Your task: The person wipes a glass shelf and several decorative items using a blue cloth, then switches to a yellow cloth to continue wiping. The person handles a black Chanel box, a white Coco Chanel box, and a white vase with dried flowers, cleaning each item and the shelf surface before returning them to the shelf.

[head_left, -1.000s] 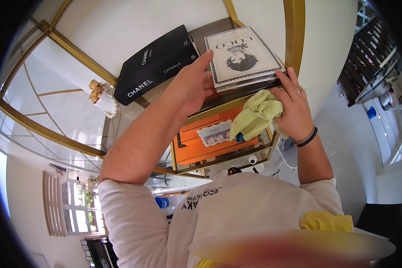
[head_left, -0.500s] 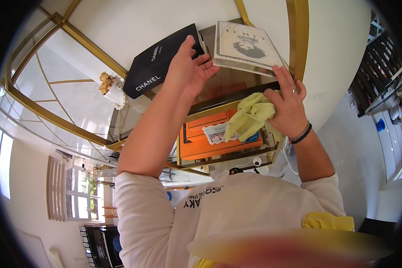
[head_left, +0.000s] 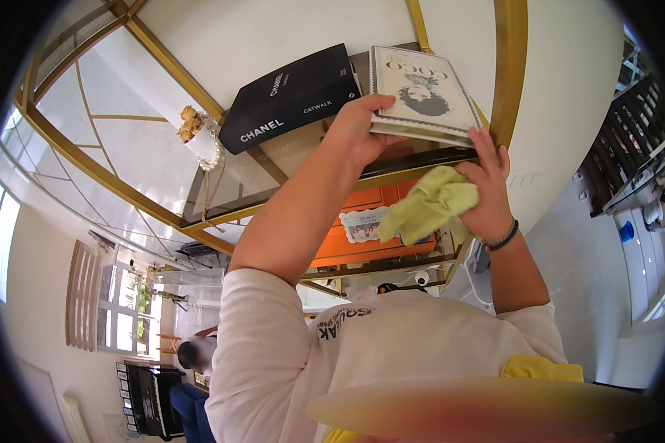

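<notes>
A pale hardcover book (head_left: 421, 85) with a dark portrait on its cover sits at the top shelf's right end, its front edge slightly raised. My left hand (head_left: 362, 129) grips its near left corner, thumb on the cover and fingers underneath. My right hand (head_left: 488, 188) keeps a crumpled light-green cloth (head_left: 432, 203) in its palm, and its fingertips touch the book's near right corner. A thick black book (head_left: 292, 96) lies to the left on the same smoked-glass shelf (head_left: 233, 181).
Gold metal posts (head_left: 508, 74) frame the shelf unit. A white pot with dried flowers (head_left: 192, 125) and a pearl string stands left. Orange boxes (head_left: 355, 255) and a small photo frame (head_left: 363, 224) occupy the lower shelf. Another person (head_left: 192, 358) is far behind at lower left.
My left hand has moved from hovering by the black book to gripping the pale book's left corner. My right hand still keeps the cloth at the book's right corner.
</notes>
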